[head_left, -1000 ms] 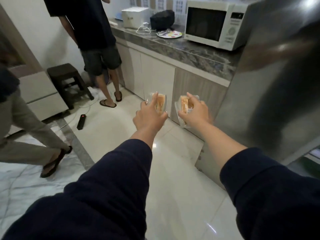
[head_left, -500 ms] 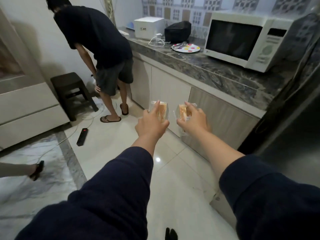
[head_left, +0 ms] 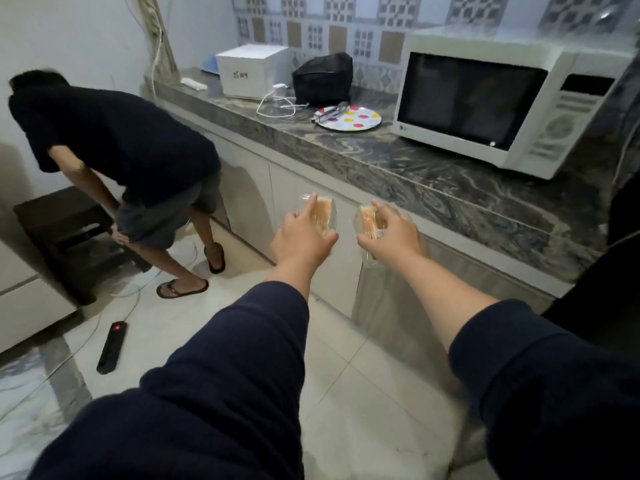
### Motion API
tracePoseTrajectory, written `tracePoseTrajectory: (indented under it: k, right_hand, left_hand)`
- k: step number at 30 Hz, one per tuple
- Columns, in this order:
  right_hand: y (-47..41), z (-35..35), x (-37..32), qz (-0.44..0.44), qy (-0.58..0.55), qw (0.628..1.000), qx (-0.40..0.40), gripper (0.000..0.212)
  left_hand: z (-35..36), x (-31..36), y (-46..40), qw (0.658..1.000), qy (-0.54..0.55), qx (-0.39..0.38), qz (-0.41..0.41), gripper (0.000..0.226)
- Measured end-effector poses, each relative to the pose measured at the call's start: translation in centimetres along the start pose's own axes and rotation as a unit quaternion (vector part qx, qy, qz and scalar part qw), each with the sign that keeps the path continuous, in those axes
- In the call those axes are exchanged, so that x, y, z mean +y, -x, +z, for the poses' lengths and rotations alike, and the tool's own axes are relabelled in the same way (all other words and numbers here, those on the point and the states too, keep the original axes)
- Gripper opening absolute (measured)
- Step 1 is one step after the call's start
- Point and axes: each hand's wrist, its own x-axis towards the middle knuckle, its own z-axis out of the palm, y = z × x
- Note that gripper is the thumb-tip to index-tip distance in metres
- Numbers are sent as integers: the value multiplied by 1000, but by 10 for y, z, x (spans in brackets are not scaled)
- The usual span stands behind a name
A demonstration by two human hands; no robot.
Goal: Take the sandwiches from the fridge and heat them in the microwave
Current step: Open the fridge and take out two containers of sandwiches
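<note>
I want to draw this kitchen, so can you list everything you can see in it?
White microwave oven: one, door shut, right on the grey marble counter.
Polka-dot round plate: one, white with coloured dots, left of the microwave.
Black bag: one, behind the plate.
White box: one, far left on the counter.
White charger cable: one, before the box.
Dark stool: one, by the wall.
Black power strip: one, on the floor.
Bending person: one, dark shirt, left.
Clear-wrapped sandwiches: two, one in left hand, one in right hand.
</note>
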Motion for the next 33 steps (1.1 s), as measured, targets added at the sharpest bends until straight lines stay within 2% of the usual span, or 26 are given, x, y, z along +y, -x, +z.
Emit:
tracePoseTrajectory:
  k: [5,11,17,21,25,33]
  right_hand:
    - [-97,-14,-12,40,-36,996,72,73]
    - [-197,-58,-10,96,-14,981,167,71]
    - [-270,-139,-6,88,31,959,269,73]
    - [-306,-201,-9,41,45,940,337,73]
    - [-343,-254,-9,29,62,930,362,75]
    - [-414,-308,16,71,55,928,362,77]
  left_hand:
    - [5,36,-115,998,-2,-14,65,76]
    - [10,107,-231,987,3,-30,157,78]
    - [20,216,-304,966,54,-4,253,71]
    - [15,291,-331,946,119,36,300,73]
    - [13,356,-352,936,141,51,319,73]
    - [49,437,-400,943,114,2,313,77]
